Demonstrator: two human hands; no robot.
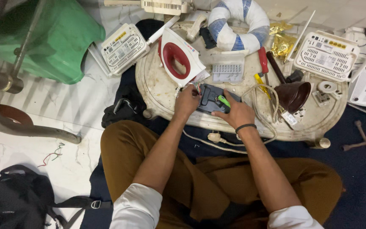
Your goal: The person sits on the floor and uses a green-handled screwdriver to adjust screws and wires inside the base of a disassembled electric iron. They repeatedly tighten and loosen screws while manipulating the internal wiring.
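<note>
Two hands on one job: both of mine are on the dark grey iron base plate lying near the front edge of the round low table
Far left: green plastic stool on the marble floor, black backpack down by my knee
Left of table: white router hanging half off the table's left edge, with a black cloth heap below it
Iron body: white and red clothes iron shell tipped on its side just above my left hand, a few coloured wires running from it toward the plate
Left hand: fingers curled around the plate's left end, so it's gripping the plate
Middle: small clear bit case right behind the plate, blue and white striped ring further back
Right hand: closed over the plate's right end, pinning a green-handled tool against it; black band on that wrist
Right of hands: red and yellow screwdrivers, a coil of off-white cord, a dark brown funnel-shaped cup
Far right: another white router, then a cross wrench on the blue mat
</note>
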